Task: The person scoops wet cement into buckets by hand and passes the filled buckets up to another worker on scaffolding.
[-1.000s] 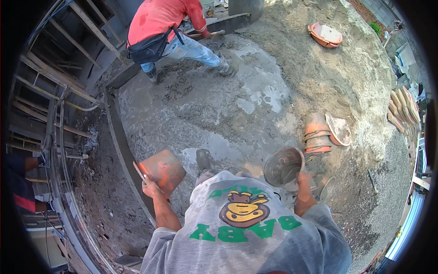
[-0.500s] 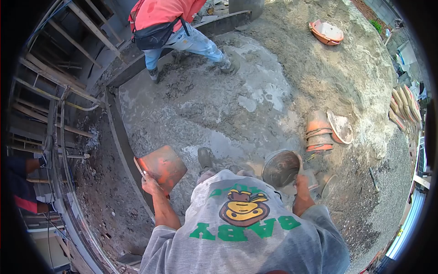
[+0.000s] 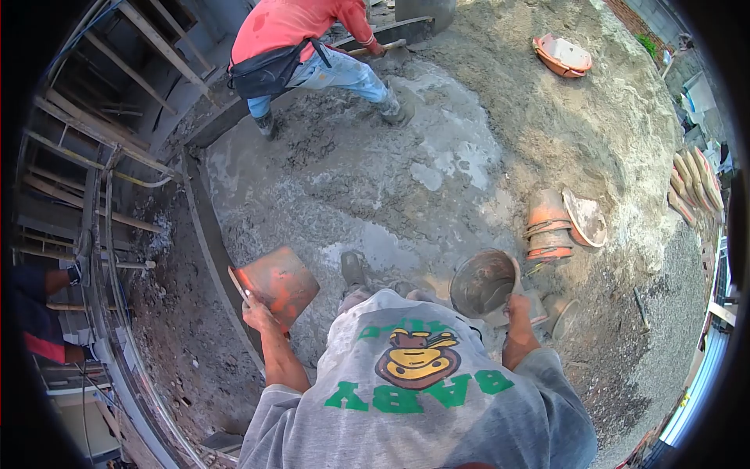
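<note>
My left hand (image 3: 256, 313) is closed on an orange, cement-smeared bucket (image 3: 283, 288), held tilted beside the low wall. On the other side, my right hand (image 3: 518, 308) grips the rim of a dark, cement-coated bucket (image 3: 483, 284), whose open mouth faces up. Grey wet residue shows inside it. Below both buckets lies wet grey concrete (image 3: 336, 187), and one of my boots (image 3: 353, 268) stands in it between them.
A co-worker in a red top (image 3: 291, 30) bends with a shovel at the upper left. Stacked orange buckets (image 3: 548, 227) and a shallow basin (image 3: 586, 219) sit at right; another basin (image 3: 562, 56) lies farther off. A low wall (image 3: 209, 234) runs along the left.
The co-worker has shifted slightly right, and the shovel is visible again by the far wall. My hands still hold both buckets, which have barely moved.
</note>
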### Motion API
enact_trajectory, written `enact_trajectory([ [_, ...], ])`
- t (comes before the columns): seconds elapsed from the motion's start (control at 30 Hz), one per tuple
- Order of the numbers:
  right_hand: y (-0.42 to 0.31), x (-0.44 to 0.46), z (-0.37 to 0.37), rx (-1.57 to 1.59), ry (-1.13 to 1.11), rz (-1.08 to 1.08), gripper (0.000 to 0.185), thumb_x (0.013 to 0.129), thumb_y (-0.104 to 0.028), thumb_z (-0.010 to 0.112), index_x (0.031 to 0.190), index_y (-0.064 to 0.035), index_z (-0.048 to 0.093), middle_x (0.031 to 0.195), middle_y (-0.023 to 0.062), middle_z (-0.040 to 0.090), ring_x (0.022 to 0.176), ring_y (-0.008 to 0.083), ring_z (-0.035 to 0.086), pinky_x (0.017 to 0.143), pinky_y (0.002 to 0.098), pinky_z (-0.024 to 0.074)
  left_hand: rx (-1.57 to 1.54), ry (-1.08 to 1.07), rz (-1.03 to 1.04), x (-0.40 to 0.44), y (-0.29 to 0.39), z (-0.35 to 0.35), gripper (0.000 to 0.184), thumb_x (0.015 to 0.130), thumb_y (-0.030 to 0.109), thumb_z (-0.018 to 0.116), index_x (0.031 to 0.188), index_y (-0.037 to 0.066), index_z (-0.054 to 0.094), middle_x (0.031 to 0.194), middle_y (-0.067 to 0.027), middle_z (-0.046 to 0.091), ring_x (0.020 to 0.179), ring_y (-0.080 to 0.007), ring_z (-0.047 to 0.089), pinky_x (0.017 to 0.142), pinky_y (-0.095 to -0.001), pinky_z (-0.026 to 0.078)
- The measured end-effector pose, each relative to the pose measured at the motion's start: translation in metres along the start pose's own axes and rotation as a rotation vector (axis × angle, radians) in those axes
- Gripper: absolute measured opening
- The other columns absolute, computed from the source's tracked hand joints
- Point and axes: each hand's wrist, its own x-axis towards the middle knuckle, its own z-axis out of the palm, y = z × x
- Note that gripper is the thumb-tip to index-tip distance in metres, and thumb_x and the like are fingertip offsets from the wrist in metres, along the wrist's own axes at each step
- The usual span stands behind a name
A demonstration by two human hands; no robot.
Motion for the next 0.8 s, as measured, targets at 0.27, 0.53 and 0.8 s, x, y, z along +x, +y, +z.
enact_trajectory([
  [0.27, 0.003, 0.009, 0.002, -0.958, 0.011, -0.37, 0.019, 0.068, -0.016, 0.065, 0.086, -0.0128, 0.069, 0.092, 0.01, 0.066, 0.089, 0.0242, 0.063, 0.074, 0.0344, 0.05, -0.005, 0.012, 0.001, -0.001, -0.004, -0.001, 0.027, 0.087, 0.023, 0.055, 0.091, -0.003, 0.058, 0.076, -0.0026, 0.057, 0.065, -0.0112, 0.051, 0.058, -0.0267, 0.042],
  [0.53, 0.001, 0.007, 0.001, -0.976, 0.004, -0.377, 0.022, 0.064, -0.018, 0.071, 0.086, -0.0123, 0.069, 0.093, 0.0107, 0.066, 0.09, 0.0245, 0.063, 0.074, 0.0354, 0.0504, -0.022, -0.048, -0.004, -0.001, -0.001, -0.002, 0.027, 0.088, 0.022, 0.055, 0.091, -0.004, 0.058, 0.077, -0.0028, 0.057, 0.066, -0.0105, 0.052, 0.059, -0.0257, 0.043],
  [0.8, 0.072, 0.098, 0.041, -0.278, -0.015, -0.366, 0.02, 0.072, -0.014, 0.055, 0.081, 0.0022, 0.06, 0.071, 0.0128, 0.06, 0.055, 0.0213, 0.059, 0.048, 0.0343, 0.0458, 0.013, -0.044, 0.019, 0.005, 0.009, 0.005, 0.03, 0.088, 0.023, 0.055, 0.095, -0.005, 0.058, 0.081, -0.004, 0.058, 0.069, -0.0119, 0.052, 0.062, -0.0271, 0.044],
])
